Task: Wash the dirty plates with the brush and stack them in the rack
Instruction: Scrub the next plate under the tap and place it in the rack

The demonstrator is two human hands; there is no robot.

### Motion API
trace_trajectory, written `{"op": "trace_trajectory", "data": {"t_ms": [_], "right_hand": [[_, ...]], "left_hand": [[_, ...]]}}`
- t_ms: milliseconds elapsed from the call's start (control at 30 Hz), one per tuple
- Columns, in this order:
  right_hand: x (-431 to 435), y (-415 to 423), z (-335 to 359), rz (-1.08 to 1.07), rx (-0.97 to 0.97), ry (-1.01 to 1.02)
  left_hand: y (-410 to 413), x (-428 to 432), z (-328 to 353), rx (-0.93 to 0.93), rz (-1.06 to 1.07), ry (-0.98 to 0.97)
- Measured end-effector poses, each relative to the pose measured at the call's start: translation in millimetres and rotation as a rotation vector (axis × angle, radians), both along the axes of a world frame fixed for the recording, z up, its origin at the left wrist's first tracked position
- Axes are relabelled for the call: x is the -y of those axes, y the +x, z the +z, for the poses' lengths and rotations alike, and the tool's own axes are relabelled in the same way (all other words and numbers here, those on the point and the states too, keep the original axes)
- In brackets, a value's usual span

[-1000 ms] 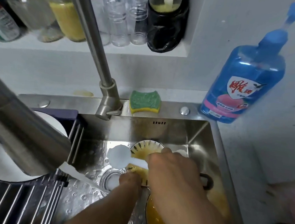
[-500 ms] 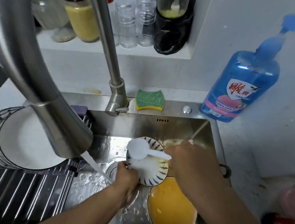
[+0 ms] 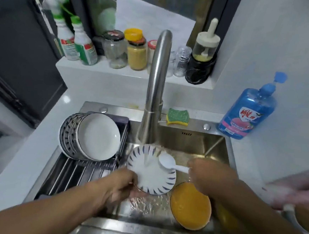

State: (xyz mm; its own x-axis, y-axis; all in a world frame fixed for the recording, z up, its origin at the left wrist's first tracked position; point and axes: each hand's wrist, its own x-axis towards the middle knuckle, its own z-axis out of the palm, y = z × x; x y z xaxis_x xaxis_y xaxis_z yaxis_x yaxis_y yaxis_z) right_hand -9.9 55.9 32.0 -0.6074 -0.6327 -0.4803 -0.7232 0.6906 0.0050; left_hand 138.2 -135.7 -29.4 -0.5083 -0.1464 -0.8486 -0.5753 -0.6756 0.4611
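Head view: left hand [image 3: 120,185] fingers grip plate [image 3: 151,172] over the sink [image 3: 194,142], under the tap; right hand [image 3: 203,173] fingers closed on brush [image 3: 166,162], scrubbing it. Next: rinse, then stack w/ clean plates [image 3: 93,136] in rack [image 3: 75,173], left.

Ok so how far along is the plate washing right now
Done: several clean plates stand in the rack. In hand: the left hand holds a striped plate under the running faucet while the right hand scrubs with the brush. Left: the dish with orange residue in the sink.
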Motion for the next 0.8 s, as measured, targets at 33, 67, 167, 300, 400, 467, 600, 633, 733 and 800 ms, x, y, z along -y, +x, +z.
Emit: {"op": "trace_trajectory", "data": {"t_ms": [33,67,167,300,400,467,600,633,733,800], "right_hand": [[5.4,2.7,6.1,-0.029,-0.002,-0.024],[10.3,9.0,14.6,-0.058,0.004,-0.045],[21.7,27.4,24.4,-0.153,0.059,-0.115],[34.8,62.9,28.6,-0.231,0.130,-0.306],[30.7,86.4,30.1,-0.147,0.190,-0.344],[15.2,95.6,27.5,-0.121,0.232,-0.311],[-20.0,87.2,18.3,-0.066,-0.003,-0.089],[-22.8,81.7,15.2,-0.074,-0.052,-0.081],[-11.2,68.9,5.3,-0.181,-0.018,-0.179],[6.5,70.1,2.1,-0.182,0.065,-0.251]], "left_hand": [[3.9,7.9,4.7,-0.029,-0.006,-0.013],[9.3,13.1,10.3,-0.048,-0.011,-0.043],[20.0,16.7,17.1,-0.075,-0.030,-0.072],[30.9,10.0,21.3,-0.093,-0.024,-0.064],[31.7,9.2,21.4,-0.123,0.031,-0.035],[37.1,10.5,15.2,-0.153,0.072,0.011],[48.8,14.5,1.4,-0.184,0.102,0.039],[50.3,13.6,-0.3,-0.188,0.075,0.041],[50.0,5.9,-1.4,-0.177,-0.050,0.039],[47.8,2.5,-2.5,-0.165,-0.093,0.037]]}}
